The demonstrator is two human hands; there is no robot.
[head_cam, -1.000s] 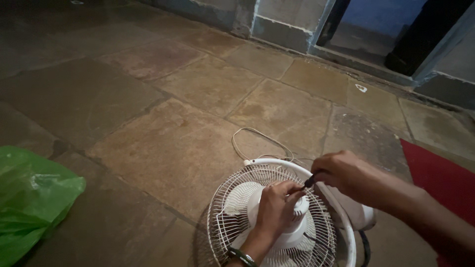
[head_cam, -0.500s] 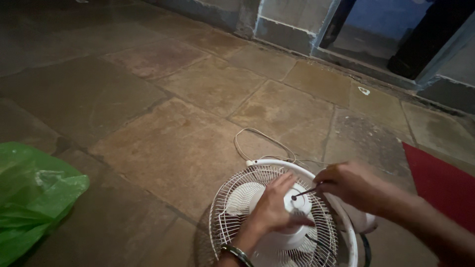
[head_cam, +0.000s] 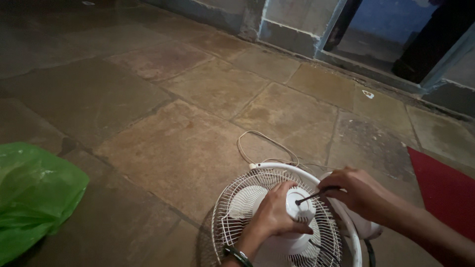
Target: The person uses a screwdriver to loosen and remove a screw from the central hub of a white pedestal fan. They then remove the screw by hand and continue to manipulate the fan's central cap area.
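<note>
Left hand [head_cam: 277, 212] fingers wrapped around white fan motor housing [head_cam: 301, 210]; right hand [head_cam: 358, 190] fingers pinching screwdriver [head_cam: 316, 195], tip on housing; green bag [head_cam: 34, 193] far left of fan.

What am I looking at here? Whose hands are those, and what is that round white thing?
The picture comes from a camera worn on a person's head, looking down, so the hands belong to that person. The round white thing is a fan lying on a stone floor. The left hand grips the white motor part at the fan's middle. The right hand holds a thin dark tool whose tip touches that part. A white cord curls on the floor behind the fan. A green plastic bag lies at the left, and a red mat at the right.
</note>
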